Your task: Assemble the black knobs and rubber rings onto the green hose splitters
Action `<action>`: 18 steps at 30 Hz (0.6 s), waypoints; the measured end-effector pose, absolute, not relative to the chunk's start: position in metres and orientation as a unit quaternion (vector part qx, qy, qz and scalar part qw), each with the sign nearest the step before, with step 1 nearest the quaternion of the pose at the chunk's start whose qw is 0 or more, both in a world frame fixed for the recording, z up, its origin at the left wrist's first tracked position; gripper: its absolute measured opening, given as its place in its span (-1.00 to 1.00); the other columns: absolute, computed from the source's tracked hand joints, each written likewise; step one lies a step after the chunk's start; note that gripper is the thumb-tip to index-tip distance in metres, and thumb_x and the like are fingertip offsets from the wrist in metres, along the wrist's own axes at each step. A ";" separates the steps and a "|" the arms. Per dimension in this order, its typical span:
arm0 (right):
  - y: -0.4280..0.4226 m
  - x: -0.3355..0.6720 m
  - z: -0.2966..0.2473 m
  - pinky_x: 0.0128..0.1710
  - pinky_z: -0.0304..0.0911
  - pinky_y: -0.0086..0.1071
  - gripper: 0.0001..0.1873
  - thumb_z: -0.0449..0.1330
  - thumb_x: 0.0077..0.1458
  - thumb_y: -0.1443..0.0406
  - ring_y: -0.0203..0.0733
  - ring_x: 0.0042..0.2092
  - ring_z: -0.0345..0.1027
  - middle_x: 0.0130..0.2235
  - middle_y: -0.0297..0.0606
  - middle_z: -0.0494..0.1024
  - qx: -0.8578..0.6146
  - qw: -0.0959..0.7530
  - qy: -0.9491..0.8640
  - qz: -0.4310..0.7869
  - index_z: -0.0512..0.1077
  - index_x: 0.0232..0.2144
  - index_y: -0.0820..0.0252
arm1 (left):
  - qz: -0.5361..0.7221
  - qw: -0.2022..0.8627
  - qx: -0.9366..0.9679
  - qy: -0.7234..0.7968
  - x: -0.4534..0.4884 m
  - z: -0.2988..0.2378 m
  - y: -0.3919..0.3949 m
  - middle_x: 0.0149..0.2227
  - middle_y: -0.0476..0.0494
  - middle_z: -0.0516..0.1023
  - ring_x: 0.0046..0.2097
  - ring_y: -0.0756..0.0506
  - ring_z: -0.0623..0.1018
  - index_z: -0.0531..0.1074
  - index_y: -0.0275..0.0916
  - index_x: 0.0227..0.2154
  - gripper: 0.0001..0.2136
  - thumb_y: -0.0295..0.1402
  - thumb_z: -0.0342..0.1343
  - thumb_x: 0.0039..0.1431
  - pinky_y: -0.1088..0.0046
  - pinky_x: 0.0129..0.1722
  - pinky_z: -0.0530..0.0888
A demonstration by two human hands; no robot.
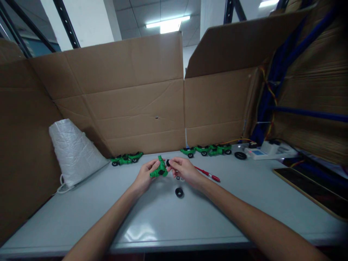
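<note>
My left hand (146, 173) is closed on a green toy car body (161, 168), held tilted above the table. Close to the body's right side, my right hand (185, 170) pinches a small black wheel (168, 163) between thumb and fingers. Whether the wheel touches the body I cannot tell. Beneath my right hand lie a small black ring (178, 178) and a pale, ring-like part partly hidden by the fingers. A larger black tyre (179, 192) rests flat on the table, nearer to me. Just behind my right wrist is a red screwdriver (208, 174).
Green toy cars (127, 158) stand at the back left, and several more (206, 150) at the back right, before the cardboard wall (136, 108). A white wrapped bundle (76, 152) leans at left. A black ring (240, 156), power strip (269, 150) and dark panel (312, 190) lie right.
</note>
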State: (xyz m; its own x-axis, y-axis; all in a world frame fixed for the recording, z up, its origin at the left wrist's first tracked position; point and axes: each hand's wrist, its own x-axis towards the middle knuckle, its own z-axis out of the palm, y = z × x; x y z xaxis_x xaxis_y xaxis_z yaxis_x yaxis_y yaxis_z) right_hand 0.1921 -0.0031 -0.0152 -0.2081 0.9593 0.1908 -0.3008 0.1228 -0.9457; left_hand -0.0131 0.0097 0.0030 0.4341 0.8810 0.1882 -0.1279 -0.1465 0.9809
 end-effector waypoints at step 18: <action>-0.008 0.190 -0.014 -0.54 0.17 -0.45 -0.38 0.41 0.03 -0.24 -0.37 -0.54 0.26 -0.44 -0.35 0.54 -0.321 0.510 -0.550 0.579 0.43 -0.37 0.18 | 0.456 0.527 0.641 0.323 -0.013 0.006 0.007 -0.24 -0.20 0.63 -0.23 -0.10 0.54 0.63 -0.35 -0.14 -0.54 0.02 0.37 0.22 0.42 -0.18 0.43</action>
